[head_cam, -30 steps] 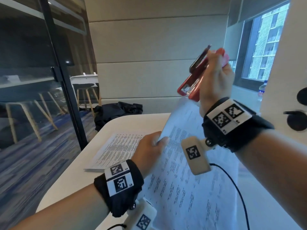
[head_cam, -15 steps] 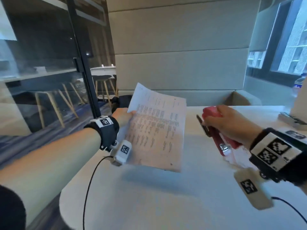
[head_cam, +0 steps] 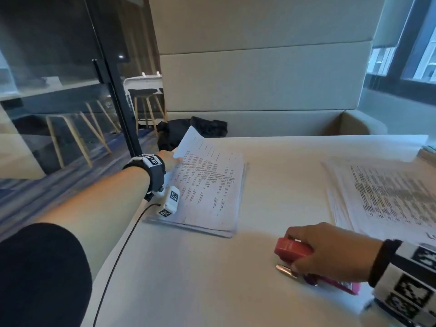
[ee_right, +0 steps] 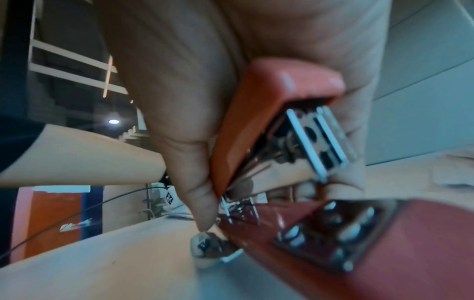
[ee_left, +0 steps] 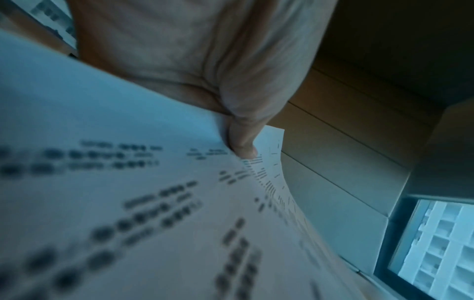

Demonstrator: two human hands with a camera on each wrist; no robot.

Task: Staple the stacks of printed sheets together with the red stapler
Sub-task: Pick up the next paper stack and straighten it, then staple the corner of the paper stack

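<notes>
My left hand [head_cam: 170, 159] pinches the far left corner of a stapled set of printed sheets [head_cam: 207, 185], which lies on a pile at the table's left side. In the left wrist view the thumb [ee_left: 243, 146] presses on the sheet [ee_left: 128, 203]. My right hand [head_cam: 328, 251] grips the red stapler [head_cam: 293, 249] from above, low on the white table [head_cam: 212, 279] near the front right. The right wrist view shows the stapler [ee_right: 256, 121] with its top lifted off its base [ee_right: 384, 243]. A second stack of printed sheets [head_cam: 387, 197] lies at the right.
A cable [head_cam: 118, 256] runs from my left wrist across the table's left edge. A dark bag [head_cam: 188, 131] sits on the padded bench [head_cam: 259, 121] behind the table. A glass wall [head_cam: 59, 90] stands at the left, a window [head_cam: 420, 55] at the right.
My left hand has lowered the sheets from the air onto the left pile. My right hand has brought the stapler down from head height to the table near the front.
</notes>
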